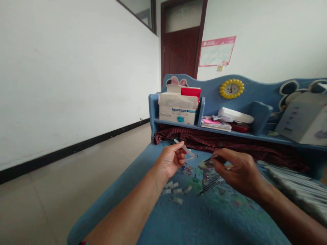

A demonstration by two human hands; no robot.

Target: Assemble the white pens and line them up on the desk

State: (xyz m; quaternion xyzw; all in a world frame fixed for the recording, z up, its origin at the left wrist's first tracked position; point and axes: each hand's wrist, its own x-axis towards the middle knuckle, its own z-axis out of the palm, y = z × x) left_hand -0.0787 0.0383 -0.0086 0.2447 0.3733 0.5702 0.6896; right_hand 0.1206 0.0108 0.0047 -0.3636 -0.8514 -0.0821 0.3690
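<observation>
My left hand (171, 160) is closed around a slim, translucent white tube (188, 150) that looks like a pen barrel, its dark-tipped end pointing right. To its right, my right hand (236, 170) pinches a small, thin dark piece (211, 158), blurred and mostly hidden by the fingers, so its kind is unclear. The two hands are apart above the blue desk. Below them lie several small clear plastic pieces (177, 191). Several thin dark rods (209, 183), resembling pen refills, lie in a loose bunch left of my right hand.
A pile of long whitish rods (298, 187) lies at the right. Dark red checked cloth (199, 140) runs along the back of the blue desk (122, 204). Behind it, the shelf carries a mask box (176, 112), papers (216, 125) and a large white box (301, 117).
</observation>
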